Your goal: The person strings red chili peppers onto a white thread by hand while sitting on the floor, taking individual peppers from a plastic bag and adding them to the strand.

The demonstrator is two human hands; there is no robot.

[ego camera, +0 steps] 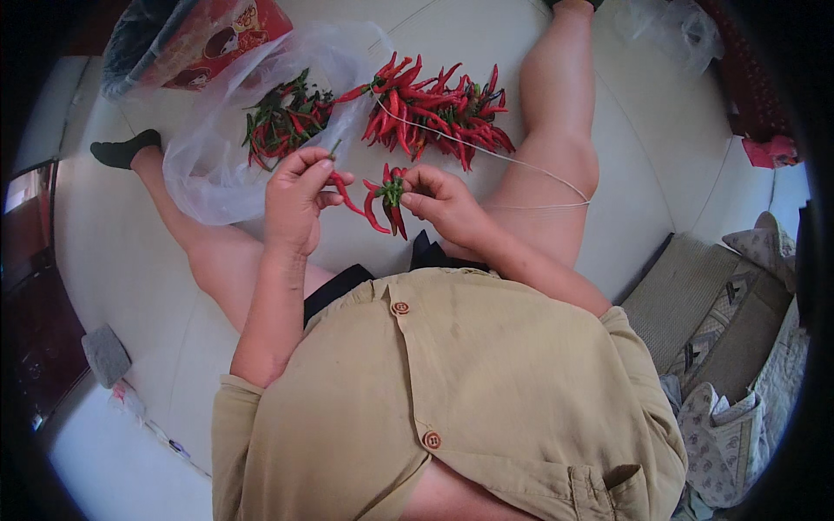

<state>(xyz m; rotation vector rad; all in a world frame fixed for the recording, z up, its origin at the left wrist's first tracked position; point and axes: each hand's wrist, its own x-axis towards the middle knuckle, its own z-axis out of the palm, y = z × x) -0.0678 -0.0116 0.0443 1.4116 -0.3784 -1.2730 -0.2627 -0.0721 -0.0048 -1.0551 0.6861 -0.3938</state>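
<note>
Between the thumb and fingers of my left hand [301, 195] is a single red chili pepper [346, 195], its green stem pointing up. My right hand [438, 195] pinches a small bunch of red chili peppers [391, 193] by their green stems, tips hanging outward. Beyond the hands, a thick strung cluster of red chilies [433, 114] lies on the floor. A pale string [485, 148] runs from its left end to my right leg and loops around the thigh near the knee. Loose red chilies with green stems [290, 117] lie in a clear plastic bag [208, 176] at the left.
A red printed bag [228, 42] stands behind the plastic bag, beside grey cloth. My bare legs are spread on both sides of the chilies on the pale floor [625, 163]. Folded mats [690, 306] and patterned fabric [723, 443] lie at the right. A grey block-like object [106, 355] is at the left.
</note>
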